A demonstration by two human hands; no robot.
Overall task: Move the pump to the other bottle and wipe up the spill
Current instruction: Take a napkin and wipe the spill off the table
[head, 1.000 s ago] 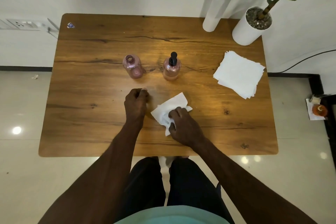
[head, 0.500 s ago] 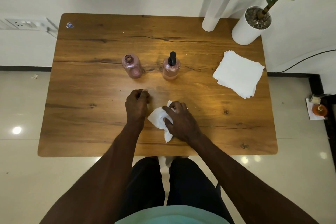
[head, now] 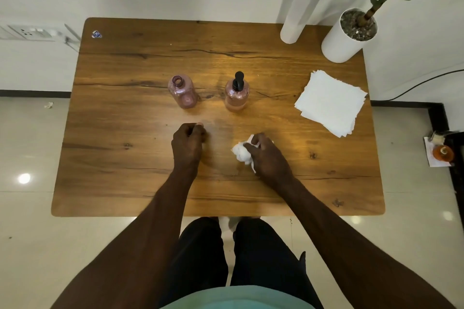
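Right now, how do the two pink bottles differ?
The left bottle has an open neck with no pump; the right bottle carries the black pump. The left bottle stands ahead of the left hand, the right bottle ahead of the right hand. Both are pink, translucent and upright.

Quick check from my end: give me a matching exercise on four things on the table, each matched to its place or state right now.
Things:
1. Left bottle
2. Right bottle
3. Crumpled tissue
4. Stack of napkins

Places or states:
A. Flat on the table's right side, untouched
B. Black pump on top
C. Bunched in the right hand
D. Neck open, no pump

Pairs: 1-D, 2-B, 3-C, 4-A
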